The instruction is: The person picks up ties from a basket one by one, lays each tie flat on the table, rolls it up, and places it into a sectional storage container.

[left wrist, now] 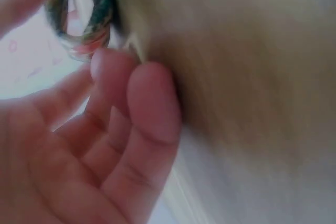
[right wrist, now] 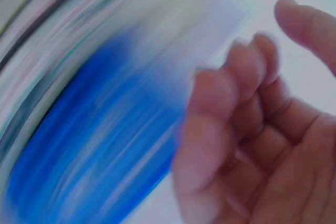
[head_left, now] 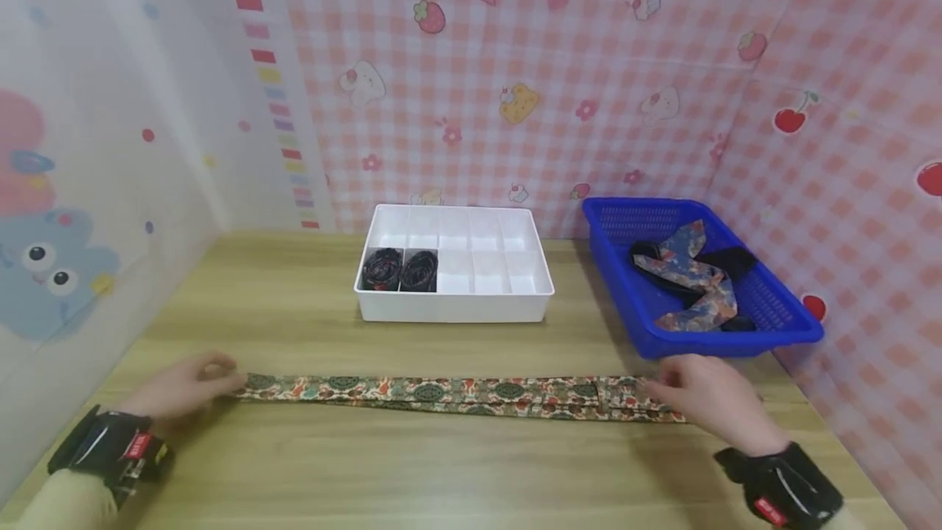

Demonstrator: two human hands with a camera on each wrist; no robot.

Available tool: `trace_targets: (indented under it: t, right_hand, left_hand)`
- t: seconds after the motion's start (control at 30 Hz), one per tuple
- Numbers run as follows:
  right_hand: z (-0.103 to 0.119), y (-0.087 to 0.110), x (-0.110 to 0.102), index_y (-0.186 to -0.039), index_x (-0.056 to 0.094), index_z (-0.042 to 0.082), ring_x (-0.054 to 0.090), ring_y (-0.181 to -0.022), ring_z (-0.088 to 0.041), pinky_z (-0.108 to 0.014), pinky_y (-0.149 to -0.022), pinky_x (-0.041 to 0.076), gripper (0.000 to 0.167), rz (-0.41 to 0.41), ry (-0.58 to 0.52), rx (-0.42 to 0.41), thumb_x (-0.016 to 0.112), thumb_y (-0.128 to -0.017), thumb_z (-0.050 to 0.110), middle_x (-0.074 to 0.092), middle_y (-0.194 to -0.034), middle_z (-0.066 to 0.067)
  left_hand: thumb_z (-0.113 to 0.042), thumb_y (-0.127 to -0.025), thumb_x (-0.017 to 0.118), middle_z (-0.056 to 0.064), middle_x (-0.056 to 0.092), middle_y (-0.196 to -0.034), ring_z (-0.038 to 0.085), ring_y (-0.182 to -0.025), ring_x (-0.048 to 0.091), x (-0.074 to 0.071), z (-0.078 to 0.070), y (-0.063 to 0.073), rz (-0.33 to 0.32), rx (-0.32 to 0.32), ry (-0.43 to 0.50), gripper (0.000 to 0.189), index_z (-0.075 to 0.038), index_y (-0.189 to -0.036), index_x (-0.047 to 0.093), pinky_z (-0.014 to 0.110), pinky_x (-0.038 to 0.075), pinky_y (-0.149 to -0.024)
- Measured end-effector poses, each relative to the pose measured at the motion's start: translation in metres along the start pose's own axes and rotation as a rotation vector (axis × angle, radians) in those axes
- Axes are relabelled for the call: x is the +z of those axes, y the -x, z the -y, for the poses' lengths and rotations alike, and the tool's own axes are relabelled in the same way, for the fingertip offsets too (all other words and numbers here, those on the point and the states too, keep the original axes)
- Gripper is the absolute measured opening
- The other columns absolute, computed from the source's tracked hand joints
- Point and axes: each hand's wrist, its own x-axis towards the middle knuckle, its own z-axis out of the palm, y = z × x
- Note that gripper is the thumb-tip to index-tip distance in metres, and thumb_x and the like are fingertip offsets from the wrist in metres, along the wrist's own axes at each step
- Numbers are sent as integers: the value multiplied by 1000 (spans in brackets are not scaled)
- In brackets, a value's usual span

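Note:
A patterned necktie [head_left: 464, 391] in green, red and cream lies folded lengthwise across the table, its two layers slightly offset. At its left end is my left hand [head_left: 187, 383], fingertips close beside the fold. The left wrist view shows the looped fold of the tie [left wrist: 104, 11] between the thumb and loosely bent fingers [left wrist: 152, 103], with no clear pinch. Over the tie's right end hovers my right hand [head_left: 710, 399]. Its thumb stands apart from loosely curled fingers [right wrist: 202, 150], and nothing is between them.
A white divided box [head_left: 452, 307] stands at the back; two dark rolls [head_left: 383, 270] fill its front-left compartments. To the right, a blue basket [head_left: 736, 342] holds a floral tie [head_left: 692, 272] and black fabric. Patterned cloth walls [head_left: 471, 105] enclose the back and sides.

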Motion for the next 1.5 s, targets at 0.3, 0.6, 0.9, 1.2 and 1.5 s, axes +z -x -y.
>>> trace_targets:
  t: [0.3,0.6,0.9,1.2,1.5]
  right_hand:
    - [190,-117,84,-100,69,4,62,-71,-18,-38,-73,54,21,553,-725,-468,58,-97,22,67,-90,-17]
    - [284,-164,167,-98,67,-8,59,-55,-16,-29,-50,52,51,621,-1063,-52,56,-96,41,67,-82,-15]
    - [304,-169,176,-79,62,10,53,-47,-16,-27,-41,47,25,538,-975,7,62,-86,35,56,-60,-5]
    - [294,-172,169,-71,61,6,48,-45,-13,-24,-39,42,21,584,-829,-110,60,-88,18,57,-61,-4]
    - [286,-174,173,-54,61,4,46,-35,-11,-23,-36,41,39,573,-491,-217,62,-90,18,54,-46,-2]
  left_hand:
    - [-22,-95,60,18,63,-98,20,-64,58,-5,-10,-7,-11,51,213,59,9,-138,36,33,49,-57]
    - [-13,-83,67,2,60,-78,16,-62,53,15,-92,-21,-225,202,40,43,4,-121,59,30,44,-51]
    - [-14,-75,74,11,64,-100,22,-83,61,42,-129,-24,-297,233,-80,42,2,-112,63,43,51,-71]
    - [-25,-64,84,6,55,-96,19,-77,54,30,-89,-28,-103,244,-210,50,-6,-107,66,37,49,-64]
    - [-22,-68,82,-8,58,-87,11,-78,53,24,-57,-27,-20,313,-194,35,-15,-99,66,35,48,-69]
